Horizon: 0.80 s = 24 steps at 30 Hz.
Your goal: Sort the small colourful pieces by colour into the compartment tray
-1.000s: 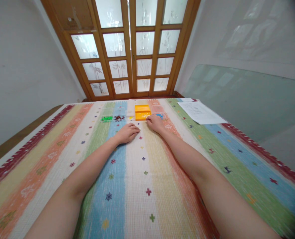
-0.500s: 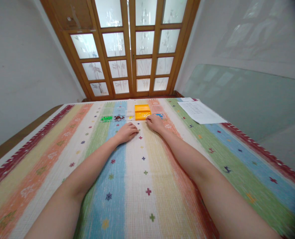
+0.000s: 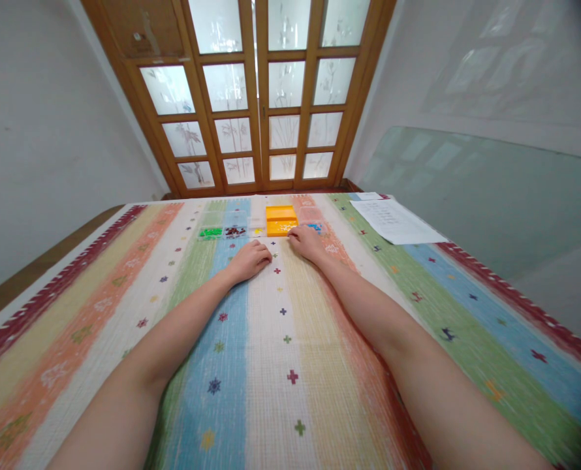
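Note:
My left hand rests on the cloth with its fingers curled together; whatever is in them, if anything, is too small to make out. My right hand reaches the front right corner of an open orange box with small white pieces in its front part. Its fingertips are pressed together, and what they pinch is hidden. Blue pieces lie in a clear box just beyond that hand. Left of the orange box are yellow pieces, dark brown pieces and green pieces in open clear boxes.
A striped tablecloth with printed stars and crosses covers the table. Sheets of paper with writing lie at the back right. Beyond the table stand wooden doors with glass panes, and a pale glass panel leans at the right.
My left hand has shifted very slightly to the left. The right hand stays by the orange box, almost still, and the boxes have not moved.

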Each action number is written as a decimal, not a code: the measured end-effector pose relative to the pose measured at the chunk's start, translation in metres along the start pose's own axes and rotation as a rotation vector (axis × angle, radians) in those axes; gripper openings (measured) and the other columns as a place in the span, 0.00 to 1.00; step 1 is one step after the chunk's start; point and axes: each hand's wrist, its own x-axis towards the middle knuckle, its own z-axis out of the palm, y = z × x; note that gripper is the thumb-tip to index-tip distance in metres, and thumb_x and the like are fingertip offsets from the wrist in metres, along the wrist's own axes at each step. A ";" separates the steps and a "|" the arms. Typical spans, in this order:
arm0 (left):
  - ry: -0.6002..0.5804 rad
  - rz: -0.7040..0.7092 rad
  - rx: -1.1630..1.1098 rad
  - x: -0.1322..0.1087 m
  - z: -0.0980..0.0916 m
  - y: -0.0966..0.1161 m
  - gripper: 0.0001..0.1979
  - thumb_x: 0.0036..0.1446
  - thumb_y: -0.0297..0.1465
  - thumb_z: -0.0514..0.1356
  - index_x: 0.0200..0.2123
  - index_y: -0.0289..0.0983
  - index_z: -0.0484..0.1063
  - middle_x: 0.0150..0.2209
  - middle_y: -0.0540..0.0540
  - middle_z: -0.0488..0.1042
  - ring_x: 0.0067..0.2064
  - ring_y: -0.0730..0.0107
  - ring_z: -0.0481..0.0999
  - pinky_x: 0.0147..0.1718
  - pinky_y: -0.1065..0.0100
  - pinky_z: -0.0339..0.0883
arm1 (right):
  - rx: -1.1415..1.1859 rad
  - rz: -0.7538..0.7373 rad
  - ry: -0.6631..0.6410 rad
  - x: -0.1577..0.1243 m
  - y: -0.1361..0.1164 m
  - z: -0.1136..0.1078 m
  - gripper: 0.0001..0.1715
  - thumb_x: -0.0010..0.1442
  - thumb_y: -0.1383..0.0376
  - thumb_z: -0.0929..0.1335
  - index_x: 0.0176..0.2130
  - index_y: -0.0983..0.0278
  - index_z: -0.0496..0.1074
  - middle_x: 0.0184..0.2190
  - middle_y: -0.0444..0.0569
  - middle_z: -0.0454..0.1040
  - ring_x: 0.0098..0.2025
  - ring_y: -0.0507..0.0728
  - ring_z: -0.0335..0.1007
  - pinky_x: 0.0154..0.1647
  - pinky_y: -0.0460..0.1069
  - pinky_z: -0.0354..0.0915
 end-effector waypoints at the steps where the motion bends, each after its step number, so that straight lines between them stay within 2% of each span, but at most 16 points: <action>1: 0.013 -0.017 -0.008 0.000 0.001 -0.001 0.10 0.69 0.31 0.57 0.43 0.40 0.80 0.44 0.42 0.80 0.49 0.56 0.75 0.53 0.54 0.68 | 0.000 -0.001 0.002 0.000 0.000 0.000 0.15 0.68 0.68 0.66 0.43 0.64 0.83 0.44 0.54 0.83 0.46 0.60 0.75 0.48 0.50 0.63; 6: 0.115 -0.193 -0.062 -0.002 0.002 -0.009 0.10 0.69 0.31 0.55 0.44 0.38 0.77 0.44 0.41 0.80 0.47 0.56 0.76 0.49 0.57 0.69 | 0.000 -0.001 0.000 0.000 0.002 0.002 0.14 0.68 0.67 0.66 0.44 0.64 0.83 0.45 0.53 0.83 0.46 0.60 0.74 0.48 0.50 0.63; 11: 0.184 -0.386 -0.185 -0.009 0.001 -0.028 0.09 0.68 0.32 0.55 0.44 0.39 0.76 0.40 0.43 0.80 0.40 0.60 0.76 0.42 0.62 0.67 | 0.006 0.004 -0.016 0.001 0.004 0.004 0.15 0.68 0.68 0.65 0.45 0.65 0.83 0.45 0.54 0.83 0.46 0.60 0.74 0.49 0.50 0.63; 17: 0.388 -0.533 -0.404 -0.015 0.005 -0.060 0.09 0.67 0.35 0.57 0.42 0.39 0.75 0.31 0.47 0.78 0.34 0.64 0.76 0.37 0.65 0.67 | 0.008 -0.006 -0.002 0.001 0.005 0.006 0.15 0.69 0.68 0.65 0.44 0.65 0.82 0.45 0.54 0.83 0.46 0.60 0.73 0.48 0.50 0.62; 20: 0.474 -0.604 -0.556 -0.018 0.008 -0.073 0.09 0.65 0.34 0.57 0.44 0.38 0.75 0.34 0.46 0.80 0.31 0.68 0.76 0.34 0.68 0.68 | 0.005 -0.011 -0.005 0.000 0.004 0.005 0.15 0.69 0.68 0.65 0.44 0.65 0.82 0.45 0.54 0.83 0.46 0.60 0.73 0.48 0.50 0.62; 24: 0.545 -0.705 -0.720 -0.018 0.008 -0.086 0.14 0.64 0.35 0.59 0.48 0.36 0.77 0.42 0.43 0.83 0.26 0.75 0.72 0.28 0.71 0.66 | 0.003 -0.010 0.001 -0.001 0.002 0.003 0.15 0.69 0.67 0.65 0.44 0.65 0.82 0.45 0.55 0.83 0.47 0.60 0.74 0.48 0.51 0.62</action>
